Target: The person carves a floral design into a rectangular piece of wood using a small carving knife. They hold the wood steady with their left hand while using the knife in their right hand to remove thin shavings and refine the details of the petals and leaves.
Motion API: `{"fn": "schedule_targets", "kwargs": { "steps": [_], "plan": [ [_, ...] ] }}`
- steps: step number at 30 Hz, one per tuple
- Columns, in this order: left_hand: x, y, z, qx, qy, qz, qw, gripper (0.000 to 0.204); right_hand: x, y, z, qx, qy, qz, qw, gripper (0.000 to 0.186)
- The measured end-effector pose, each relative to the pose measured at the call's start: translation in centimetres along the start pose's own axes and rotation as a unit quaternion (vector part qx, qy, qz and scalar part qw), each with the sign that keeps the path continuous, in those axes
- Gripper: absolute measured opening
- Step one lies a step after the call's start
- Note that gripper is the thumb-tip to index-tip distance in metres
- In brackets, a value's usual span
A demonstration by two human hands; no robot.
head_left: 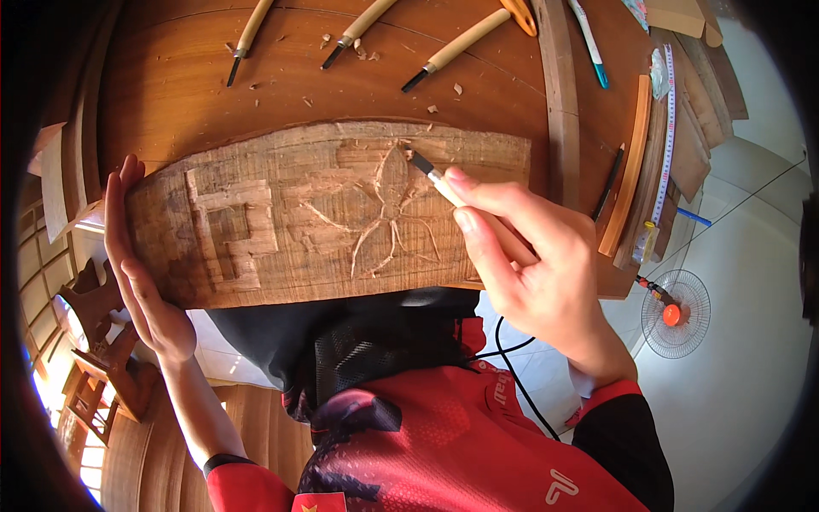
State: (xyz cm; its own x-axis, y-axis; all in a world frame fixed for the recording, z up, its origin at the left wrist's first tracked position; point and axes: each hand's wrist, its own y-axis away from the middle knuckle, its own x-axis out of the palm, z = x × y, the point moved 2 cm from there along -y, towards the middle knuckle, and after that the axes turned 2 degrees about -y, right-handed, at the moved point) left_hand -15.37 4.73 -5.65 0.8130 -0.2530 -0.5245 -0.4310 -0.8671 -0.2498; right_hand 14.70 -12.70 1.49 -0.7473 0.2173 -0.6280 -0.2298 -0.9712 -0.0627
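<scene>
A curved-edged wooden board lies at the near edge of the table, with a carved square relief on its left and a five-petalled outline toward its right. My right hand is closed around a carving knife, whose dark blade touches or hovers at the tip of the upper petal; I cannot tell which. My left hand grips the board's left end, fingers along that edge. Small wood shavings lie around the cut.
Three wooden-handled chisels lie on the table beyond the board, with orange scissors and a marker. Wood strips, a pencil and a ruler line the right side. A fan stands beyond the right edge; a chair is lower left.
</scene>
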Motion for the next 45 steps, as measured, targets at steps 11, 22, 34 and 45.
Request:
{"fn": "schedule_targets", "kwargs": {
  "steps": [11, 22, 34, 45],
  "plan": [
    [0.0, 0.0, -0.1, -0.001, 0.0, -0.001, 1.0, 0.085, -1.1, -0.6, -0.2, 0.19, -0.192, 0.042, 0.962, 0.021],
    [0.2, -0.1, 0.0, 0.005, 0.006, -0.004, 1.0, 0.083, -2.5, -1.3, -0.6, 0.073, -0.097, 0.03, 0.992, 0.024],
    [0.0, 0.0, 0.0, 0.003, 0.0, -0.007, 1.0, 0.082, -2.8, 0.2, 0.0, 0.051, -0.006, 0.012, 0.999, 0.025],
    [0.1, 0.0, 0.0, -0.004, -0.016, -0.003, 1.0, 0.086, -1.6, 1.1, -0.2, 0.041, -0.008, -0.013, 0.999, 0.025]
  ]
}}
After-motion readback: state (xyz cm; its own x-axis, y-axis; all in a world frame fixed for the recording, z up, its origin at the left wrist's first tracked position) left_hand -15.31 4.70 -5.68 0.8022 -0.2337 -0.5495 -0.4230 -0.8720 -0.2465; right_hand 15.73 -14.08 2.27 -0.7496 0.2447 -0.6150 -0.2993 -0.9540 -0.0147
